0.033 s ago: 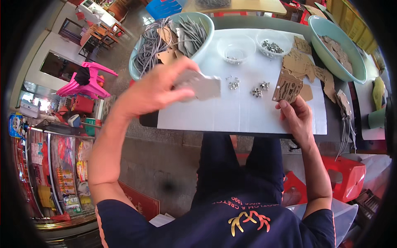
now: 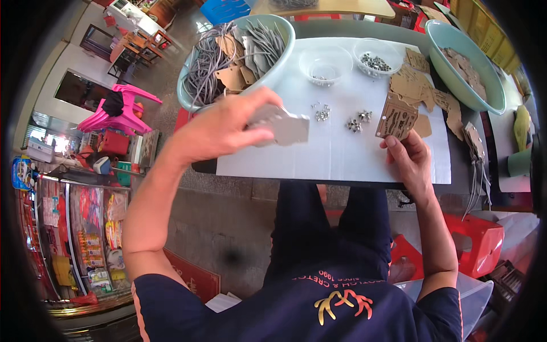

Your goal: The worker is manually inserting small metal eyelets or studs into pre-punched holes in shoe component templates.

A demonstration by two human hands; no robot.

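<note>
My left hand (image 2: 225,128) is raised over the near left part of the white board (image 2: 256,165), its fingers closed on a grey cardboard piece (image 2: 292,130) with a wavy edge. At the right of the board, my right hand (image 2: 411,162) pinches a brown printed cardboard tag (image 2: 397,117) by its lower edge; small pale dots show along the tag's side. Between the hands lie two small heaps of metal fittings, a paler heap (image 2: 322,112) and a darker heap (image 2: 354,125). More brown cardboard pieces (image 2: 410,85) lie just beyond my right hand.
Grey cords and cardboard fill a green basin (image 2: 289,43) at the back left. Two clear bowls stand at the back, one (image 2: 326,54) nearly bare, another (image 2: 378,48) holding metal bits. A second basin (image 2: 444,34) with cardboard is at right. Corded tags (image 2: 474,142) hang by the edge.
My left hand has shifted slightly right and toward me with the grey cardboard piece. My right hand and the printed tag have barely moved.
</note>
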